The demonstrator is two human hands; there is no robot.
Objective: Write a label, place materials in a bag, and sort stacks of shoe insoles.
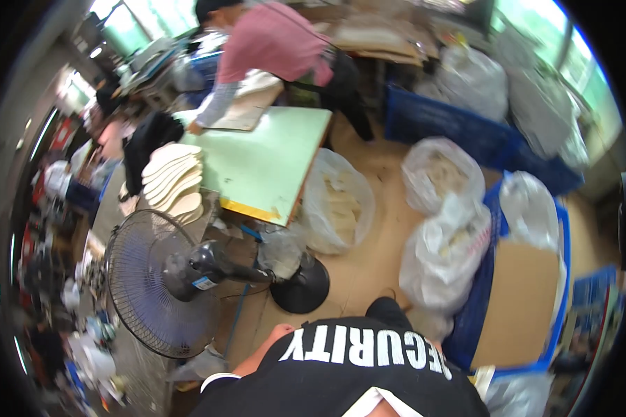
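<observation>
My left hand shows only in part at the left edge of my black shirt, and its fingers are hidden. Nothing can be seen in it. Nearest to it stand the round black base of a floor fan and the fan's wire-guarded head. My right hand is out of view. Beyond the fan is a light green tabletop with yellow tape along its near edge. A stack of cream, sole-shaped pieces lies to the left of it.
A person in a pink top bends over the table's far side, a hand at flat sheets. Clear plastic bags and white bags stand on the floor. At right, a blue crate holds a cardboard sheet.
</observation>
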